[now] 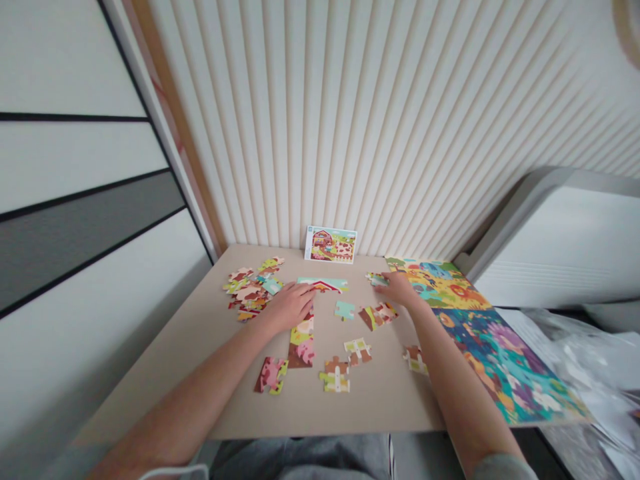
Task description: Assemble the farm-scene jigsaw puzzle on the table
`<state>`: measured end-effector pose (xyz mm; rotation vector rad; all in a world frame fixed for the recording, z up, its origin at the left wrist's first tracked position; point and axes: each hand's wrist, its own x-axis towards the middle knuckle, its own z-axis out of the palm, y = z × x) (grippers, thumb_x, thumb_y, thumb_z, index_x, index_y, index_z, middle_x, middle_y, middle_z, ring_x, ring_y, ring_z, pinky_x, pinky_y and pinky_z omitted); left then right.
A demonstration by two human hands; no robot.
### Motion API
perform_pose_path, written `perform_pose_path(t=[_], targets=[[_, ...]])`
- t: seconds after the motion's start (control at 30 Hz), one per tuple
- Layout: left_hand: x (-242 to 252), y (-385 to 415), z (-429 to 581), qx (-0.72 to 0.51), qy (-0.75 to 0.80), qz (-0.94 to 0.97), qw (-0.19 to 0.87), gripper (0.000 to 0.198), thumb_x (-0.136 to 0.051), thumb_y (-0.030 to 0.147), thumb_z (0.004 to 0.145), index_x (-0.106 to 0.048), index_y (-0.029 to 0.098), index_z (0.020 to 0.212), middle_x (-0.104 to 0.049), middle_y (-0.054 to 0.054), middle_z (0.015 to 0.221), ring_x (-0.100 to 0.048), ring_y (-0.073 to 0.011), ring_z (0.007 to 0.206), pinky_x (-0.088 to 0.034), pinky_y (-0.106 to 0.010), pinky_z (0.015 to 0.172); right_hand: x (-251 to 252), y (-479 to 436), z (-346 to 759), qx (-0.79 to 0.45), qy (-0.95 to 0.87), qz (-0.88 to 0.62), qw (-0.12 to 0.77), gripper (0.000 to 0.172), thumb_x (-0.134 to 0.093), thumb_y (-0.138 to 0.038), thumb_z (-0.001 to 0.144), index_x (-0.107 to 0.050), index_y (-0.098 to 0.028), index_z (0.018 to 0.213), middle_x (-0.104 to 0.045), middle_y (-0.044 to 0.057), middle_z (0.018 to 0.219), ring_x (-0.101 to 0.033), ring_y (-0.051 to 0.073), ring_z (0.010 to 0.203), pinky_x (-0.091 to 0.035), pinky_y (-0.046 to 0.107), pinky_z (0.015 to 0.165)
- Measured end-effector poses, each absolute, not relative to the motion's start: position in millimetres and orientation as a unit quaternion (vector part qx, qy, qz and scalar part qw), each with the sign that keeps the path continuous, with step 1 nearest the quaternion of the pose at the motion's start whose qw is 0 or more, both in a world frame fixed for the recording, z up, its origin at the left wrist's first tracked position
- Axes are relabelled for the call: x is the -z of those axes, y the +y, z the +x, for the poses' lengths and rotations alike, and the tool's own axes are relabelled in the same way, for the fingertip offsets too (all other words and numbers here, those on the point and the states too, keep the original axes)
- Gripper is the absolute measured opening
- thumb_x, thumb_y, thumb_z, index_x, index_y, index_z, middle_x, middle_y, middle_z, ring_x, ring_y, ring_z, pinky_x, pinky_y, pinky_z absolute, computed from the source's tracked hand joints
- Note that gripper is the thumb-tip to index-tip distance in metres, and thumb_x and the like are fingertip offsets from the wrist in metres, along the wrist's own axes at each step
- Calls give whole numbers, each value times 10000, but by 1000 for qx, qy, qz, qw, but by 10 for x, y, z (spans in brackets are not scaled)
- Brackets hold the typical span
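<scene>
My left hand [293, 305] lies with its fingers stretched out over the corner of a partly joined puzzle [302, 357], whose top strip shows a red barn roof and whose left column shows a pink pig. At the upper right, my right hand [399, 291] has its fingers closed at the edge of a light blue and green puzzle piece [376, 279]; the grip is partly hidden. Between the hands sits a pale blue piece [345, 310]. Just below it are brown and cream joined pieces [379, 315]. A fence piece [358, 351] and another fence section [335, 375] lie nearer me.
A heap of loose pieces [247, 293] covers the back left of the table [195, 380]. The picture card [331, 245] leans against the ribbed wall. Two finished puzzles [505, 360] line the right side. A pig piece [271, 375] lies front left, a fence piece [415, 360] by my right forearm.
</scene>
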<state>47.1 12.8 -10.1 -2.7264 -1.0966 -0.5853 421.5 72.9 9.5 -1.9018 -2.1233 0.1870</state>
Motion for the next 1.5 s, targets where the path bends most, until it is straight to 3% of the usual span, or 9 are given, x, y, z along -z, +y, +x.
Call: perform_pose_path(t=[0.1,0.23,0.4,0.63,0.83,1.03,1.5], targets=[[100,120,470,188,-367,-908,71,342,-442,259,999,-621,211,1286,-639,-85,1340,-570,-229,1246,-407,-439,1094,34,698,4277,-63,-738,-652,159,499,-672,-462,827,-692,-186,1242,-722,100,1106,-656,276,987,-488,341,860],[111,129,473,188,-364,-910,69,342,-449,264,994,-629,218,1280,-641,-94,1330,-568,-243,1249,-413,-451,1083,74,643,4494,-18,-724,-666,180,591,-659,-525,824,-653,-178,1301,-655,144,1234,-615,300,1077,-471,377,912],[116,139,473,190,-359,-912,64,333,-455,251,986,-635,235,1266,-653,-89,1301,-577,-244,1233,-419,-452,1079,35,619,4714,16,-689,-694,208,570,-647,-483,831,-641,-191,1321,-629,156,1243,-590,318,1105,-457,422,955],[76,111,483,191,-367,-908,63,329,-419,241,1004,-631,235,1255,-652,-78,1308,-580,-230,1224,-421,-443,1068,-13,569,4567,-26,-732,-616,290,599,-640,-415,833,-589,-160,1373,-559,162,1333,-549,309,1200,-431,431,1045],[63,106,487,188,-367,-909,62,329,-423,232,1003,-632,215,1256,-656,-83,1299,-577,-233,1221,-429,-448,1055,-35,505,4285,-60,-760,-562,320,547,-654,-386,852,-594,-193,1361,-566,146,1324,-546,300,1219,-439,446,1052],[50,99,490,184,-368,-909,66,334,-424,237,1007,-622,204,1274,-653,-87,1299,-573,-231,1224,-425,-435,1066,53,460,3862,-143,-797,-508,294,443,-635,-369,899,-642,-192,1305,-597,136,1310,-586,261,1181,-452,410,1049],[24,79,495,181,-379,-906,56,327,-424,259,1010,-637,223,1255,-653,-83,1292,-579,-229,1212,-418,-419,1061,161,525,3763,-128,-801,-484,328,366,-577,-440,950,-711,-242,1227,-633,114,1324,-598,277,1210,-448,455,1080]])
